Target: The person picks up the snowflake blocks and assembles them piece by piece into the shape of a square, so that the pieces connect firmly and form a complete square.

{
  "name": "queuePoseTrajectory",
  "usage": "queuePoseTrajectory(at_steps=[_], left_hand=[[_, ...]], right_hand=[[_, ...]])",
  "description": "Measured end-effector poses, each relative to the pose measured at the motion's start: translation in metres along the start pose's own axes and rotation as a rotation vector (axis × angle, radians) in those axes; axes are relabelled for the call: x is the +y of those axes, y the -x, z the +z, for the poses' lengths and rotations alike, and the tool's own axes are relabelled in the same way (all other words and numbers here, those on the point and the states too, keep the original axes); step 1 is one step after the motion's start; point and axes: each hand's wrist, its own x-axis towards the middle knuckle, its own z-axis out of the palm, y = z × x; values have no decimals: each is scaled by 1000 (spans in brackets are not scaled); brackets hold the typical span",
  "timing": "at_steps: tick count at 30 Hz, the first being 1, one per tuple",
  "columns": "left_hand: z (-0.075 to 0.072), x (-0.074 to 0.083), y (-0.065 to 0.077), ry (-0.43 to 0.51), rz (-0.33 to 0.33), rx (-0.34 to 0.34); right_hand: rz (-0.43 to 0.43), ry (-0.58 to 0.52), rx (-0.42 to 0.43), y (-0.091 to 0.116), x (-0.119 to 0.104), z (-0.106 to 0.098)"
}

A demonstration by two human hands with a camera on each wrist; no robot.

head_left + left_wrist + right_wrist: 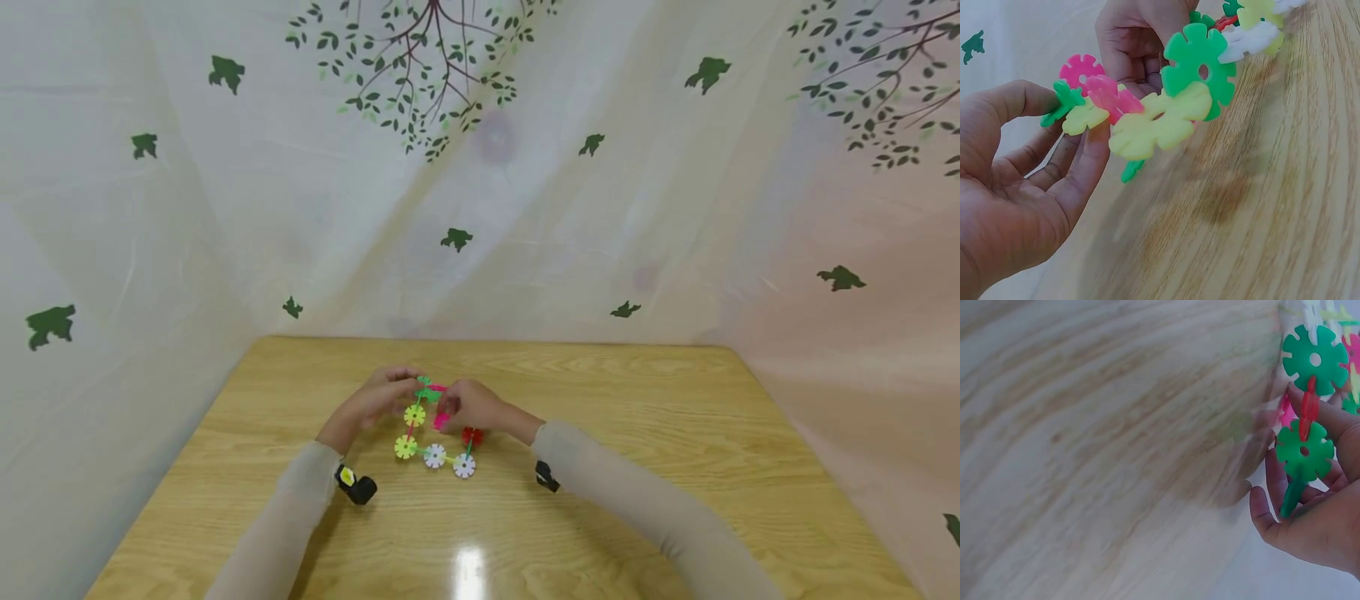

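Note:
A chain of notched plastic snowflake discs, linked edge to edge, bends round in front of me. Along its near side are a yellow disc [406, 447] and two white discs [435, 456], with a red disc [472, 436] at the right. My left hand [378, 395] pinches a green disc [1063, 104] at the far left corner between thumb and fingers. My right hand [480, 406] holds the other end, its fingers round a pink disc [441, 422]. Beside the right palm hang a green disc [1305, 451] and a red one [1309, 409], linked together.
The wooden table [637, 392] spreads out around the hands. A pale curtain [360, 225] printed with leaves and birds rises behind it and at both sides. Each wrist carries a black camera [360, 488].

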Motion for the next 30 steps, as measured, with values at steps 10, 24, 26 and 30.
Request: queuePoseTrajectory(at_steps=[10, 24, 26, 30], left_hand=[[4, -7, 0, 29, -25, 15], [23, -9, -2, 106, -15, 32], [25, -9, -2, 108, -14, 32], [30, -10, -1, 108, -8, 27]], right_hand=[[65, -120, 69, 0, 18, -15], [83, -285, 262, 9, 31, -36], [106, -322, 293, 12, 29, -38], [145, -415, 342, 19, 25, -42]])
